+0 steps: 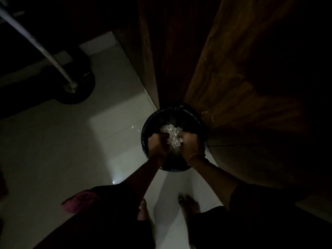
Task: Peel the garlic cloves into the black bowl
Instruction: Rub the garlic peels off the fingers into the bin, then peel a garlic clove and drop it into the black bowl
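Dim room, pale tiled floor (53, 141). Two dark wood panels (233, 69) rise on the right and meet at a corner.

Count: one black bowl (145, 126), one heap of pale garlic bits (172, 132) inside it, two hands, two bare feet (143, 207), one metal pole (45, 53) on a round base far left, and one pink cloth (80, 200) at the near left.

The bowl sits on the floor, its far rim against the panel corner. Open floor lies to its left, with a few pale flecks (135, 128) just beside it.

Left hand (158, 146) and right hand (190, 144) are both over the bowl, knuckles up, fingers curled into the heap. I cannot tell whether they grip anything.
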